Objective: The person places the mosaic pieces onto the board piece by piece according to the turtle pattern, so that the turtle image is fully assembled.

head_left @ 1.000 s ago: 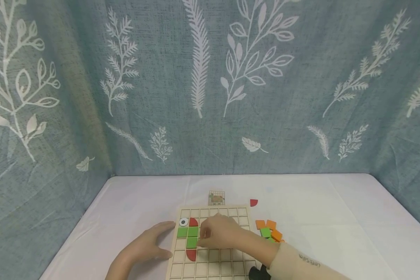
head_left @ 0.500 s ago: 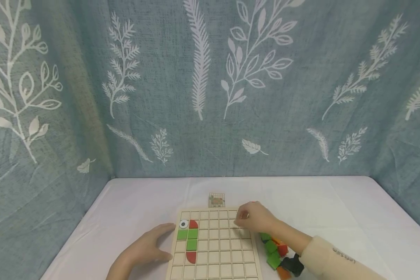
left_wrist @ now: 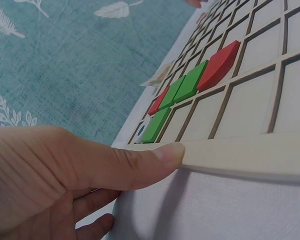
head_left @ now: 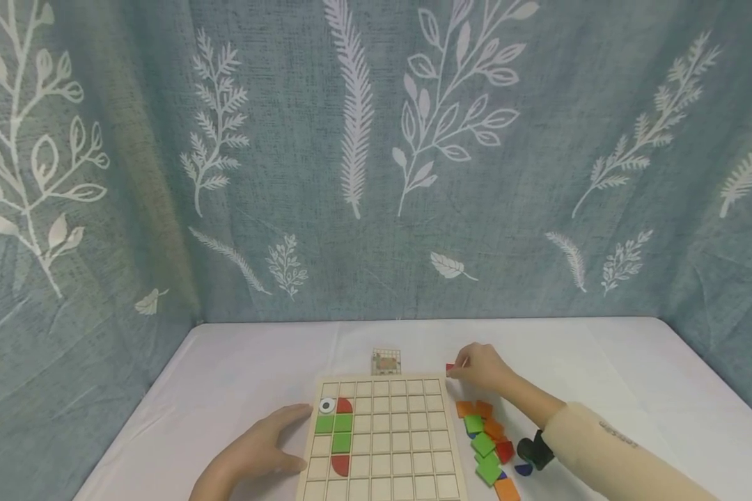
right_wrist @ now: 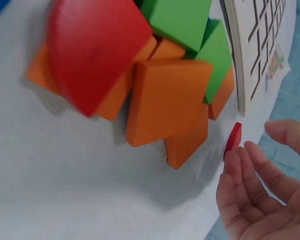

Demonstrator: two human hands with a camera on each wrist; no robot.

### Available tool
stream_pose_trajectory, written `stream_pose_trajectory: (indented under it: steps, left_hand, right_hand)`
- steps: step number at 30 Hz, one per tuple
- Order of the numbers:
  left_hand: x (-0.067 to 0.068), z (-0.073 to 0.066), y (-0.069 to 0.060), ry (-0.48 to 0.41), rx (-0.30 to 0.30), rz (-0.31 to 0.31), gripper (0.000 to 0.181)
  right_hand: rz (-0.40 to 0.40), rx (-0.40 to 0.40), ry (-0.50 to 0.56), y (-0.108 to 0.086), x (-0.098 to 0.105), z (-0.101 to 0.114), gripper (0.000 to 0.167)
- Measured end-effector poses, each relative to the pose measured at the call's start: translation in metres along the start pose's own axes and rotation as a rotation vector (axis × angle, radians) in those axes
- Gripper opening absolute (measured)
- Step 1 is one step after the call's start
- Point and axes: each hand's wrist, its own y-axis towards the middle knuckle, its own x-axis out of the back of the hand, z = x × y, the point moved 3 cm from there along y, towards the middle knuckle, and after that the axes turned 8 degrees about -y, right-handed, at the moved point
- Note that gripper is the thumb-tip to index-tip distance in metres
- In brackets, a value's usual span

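Observation:
A wooden grid board (head_left: 385, 424) lies on the table. In its left columns sit a round eye tile (head_left: 327, 406), green square tiles (head_left: 342, 442) and two red quarter-circle tiles (head_left: 340, 465). My left hand (head_left: 260, 445) rests against the board's left edge; in the left wrist view its thumb (left_wrist: 160, 159) touches the rim. Beyond the board's far right corner my right hand (head_left: 482, 367) reaches to a loose red quarter-circle tile (right_wrist: 233, 139). In the right wrist view its fingertips are at that tile, touching or very near, while the thumb stands apart.
Right of the board lies a pile of loose tiles: orange squares (head_left: 507, 489), green squares (head_left: 489, 470), a red piece (head_left: 504, 452), blue pieces (head_left: 523, 470) and black pieces (head_left: 542, 452). A small picture card (head_left: 386, 362) lies behind the board. A patterned curtain (head_left: 376, 174) hangs behind the table.
My right hand has moved from over the board's left columns, rightward and away, to the loose red tile, uncovering the pile. The left hand stays at the board's edge.

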Motion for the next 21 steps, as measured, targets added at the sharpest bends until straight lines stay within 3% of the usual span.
stream_pose_trajectory:
  steps: [13,21]
  left_hand:
    - [0.0,0.0,-0.003,-0.017,-0.041,0.017,0.078]
    - [0.001,-0.001,-0.004,-0.015,-0.051,0.013,0.078]
  right_hand:
    - [0.03,-0.048,-0.061,0.014,-0.01,0.002,0.022]
    - [0.039,-0.083,-0.085,0.017,-0.01,0.006,0.013]
